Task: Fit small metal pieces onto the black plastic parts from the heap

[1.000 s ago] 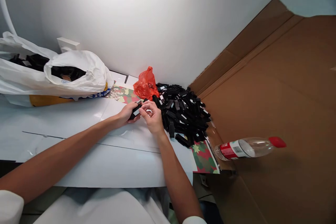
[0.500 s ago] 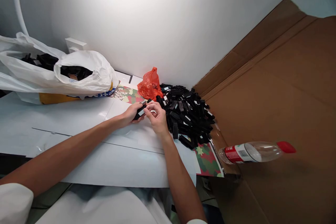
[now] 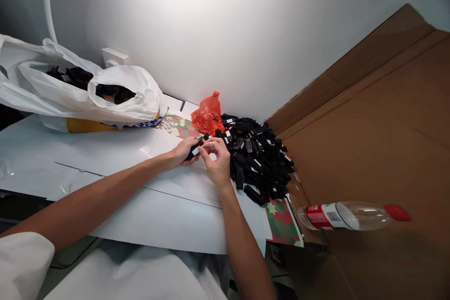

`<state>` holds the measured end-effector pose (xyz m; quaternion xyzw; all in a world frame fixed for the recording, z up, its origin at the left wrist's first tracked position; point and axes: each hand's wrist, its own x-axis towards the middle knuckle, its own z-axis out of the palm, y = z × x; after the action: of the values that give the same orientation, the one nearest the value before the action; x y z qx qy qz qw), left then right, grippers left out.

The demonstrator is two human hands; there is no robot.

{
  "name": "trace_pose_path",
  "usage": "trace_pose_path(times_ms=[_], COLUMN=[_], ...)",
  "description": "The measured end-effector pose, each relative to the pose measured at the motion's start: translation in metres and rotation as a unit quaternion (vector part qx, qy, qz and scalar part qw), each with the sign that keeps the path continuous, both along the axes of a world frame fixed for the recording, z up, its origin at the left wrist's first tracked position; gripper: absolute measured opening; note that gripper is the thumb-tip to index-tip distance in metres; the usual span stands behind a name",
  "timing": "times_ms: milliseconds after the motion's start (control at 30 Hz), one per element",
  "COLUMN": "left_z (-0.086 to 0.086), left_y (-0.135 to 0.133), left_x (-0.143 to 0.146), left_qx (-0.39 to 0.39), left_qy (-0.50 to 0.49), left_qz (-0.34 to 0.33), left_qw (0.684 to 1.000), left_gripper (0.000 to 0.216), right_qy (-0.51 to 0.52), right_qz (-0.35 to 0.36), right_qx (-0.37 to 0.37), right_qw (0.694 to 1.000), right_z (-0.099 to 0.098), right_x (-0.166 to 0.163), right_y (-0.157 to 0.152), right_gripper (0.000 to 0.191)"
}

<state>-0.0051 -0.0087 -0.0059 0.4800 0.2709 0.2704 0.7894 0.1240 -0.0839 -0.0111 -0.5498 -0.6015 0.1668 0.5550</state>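
1. Left grip (image 3: 184, 151), grasping: the hand closes around a black piece (image 3: 191, 155) with a white label (image 3: 196, 151), back of the hand to the left.
2. Right grip (image 3: 217, 161): fingers curled and thumb bent toward the same piece; whether they clench on it cannot be told.
3. Left forearm (image 3: 119, 187), slanting from the near left toward the far right; right forearm (image 3: 242, 239), leaning leftward from the near edge. Both cross the white tabletop (image 3: 176, 225).
4. Position of the held piece: inside the left grip, tilted, just left of the right grip.
5. Pile of black pieces (image 3: 260, 164), right of the right grip; red plastic bag (image 3: 207, 115), just beside the pile, on the far side.
6. White plastic bag (image 3: 63, 96), far left, containing black things; bottle (image 3: 326, 215), at right.
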Motion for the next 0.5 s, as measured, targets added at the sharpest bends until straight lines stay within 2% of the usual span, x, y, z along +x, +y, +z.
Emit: trace_pose_path(times_ms=[167,267,400,500], left_z=[0.000,-0.002,-0.003,-0.003], left_y=[-0.001,0.000,0.003,0.004], left_x=[-0.002,-0.002,-0.003,-0.003], left_qx=[0.017,0.025,0.036,0.048], left_qy=[0.012,0.015,0.021,0.033], left_qz=[-0.011,-0.015,-0.024,-0.045], left_qw=[1.000,0.999,0.999,0.997], left_gripper=[0.022,0.023,0.019,0.019], right_qy=[-0.008,0.027,0.076,0.079], right_qz=[-0.011,-0.010,-0.007,-0.013], right_qx=[0.017,0.020,-0.035,-0.054], right_qw=[1.000,0.999,0.996,0.995], right_z=[0.001,-0.002,-0.007,-0.010], right_x=[-0.001,0.000,0.008,0.011], right_y=[-0.002,-0.001,0.004,0.005], right_gripper=[0.020,0.020,0.045,0.050])
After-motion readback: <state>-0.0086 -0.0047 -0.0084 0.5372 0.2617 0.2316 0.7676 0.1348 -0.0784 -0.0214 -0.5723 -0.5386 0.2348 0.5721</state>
